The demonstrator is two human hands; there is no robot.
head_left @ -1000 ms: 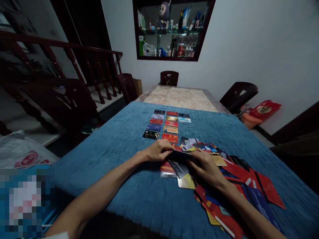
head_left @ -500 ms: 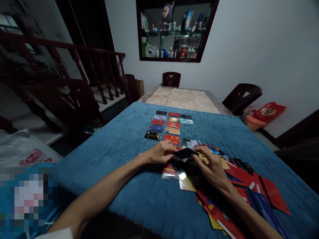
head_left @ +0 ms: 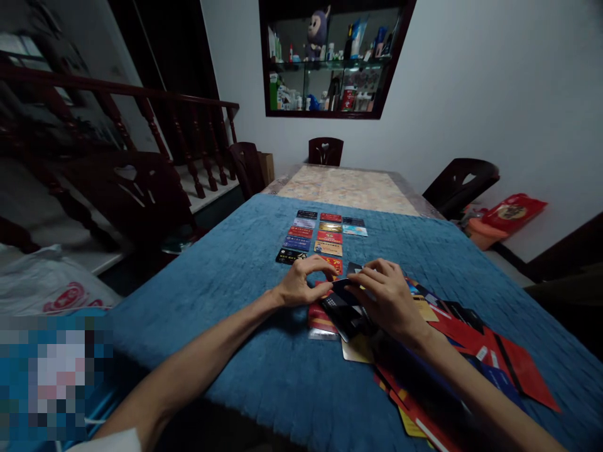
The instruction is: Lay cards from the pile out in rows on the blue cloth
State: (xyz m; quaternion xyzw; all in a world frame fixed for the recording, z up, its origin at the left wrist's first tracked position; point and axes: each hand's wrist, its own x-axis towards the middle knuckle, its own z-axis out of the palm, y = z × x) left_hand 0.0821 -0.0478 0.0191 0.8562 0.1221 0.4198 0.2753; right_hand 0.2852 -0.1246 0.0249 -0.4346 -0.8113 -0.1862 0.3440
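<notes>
My right hand [head_left: 384, 298] pinches a dark card [head_left: 340, 285] by its edge, lifted just above a loose heap of cards [head_left: 452, 333] on the blue cloth [head_left: 245, 289]. My left hand [head_left: 304, 282] hovers beside it with curled fingers close to the card's left end; whether it touches the card I cannot tell. Beyond both hands lie neat rows of cards [head_left: 325, 235] in three columns, face up. More dark, red and yellow cards [head_left: 330, 317] lie under and below the hands.
The blue cloth covers the near part of a long table; its bare patterned top [head_left: 346, 185] shows farther back. Dark chairs [head_left: 464, 182] stand around it. A wooden railing [head_left: 141, 125] runs at the left, a white bag [head_left: 42, 285] sits at lower left, and a red bag [head_left: 509, 210] lies by the wall.
The right hand lifted the dark card off the heap and carried it up and slightly away. The left hand let go of the pile and rose with its fingers curled beside the card.
</notes>
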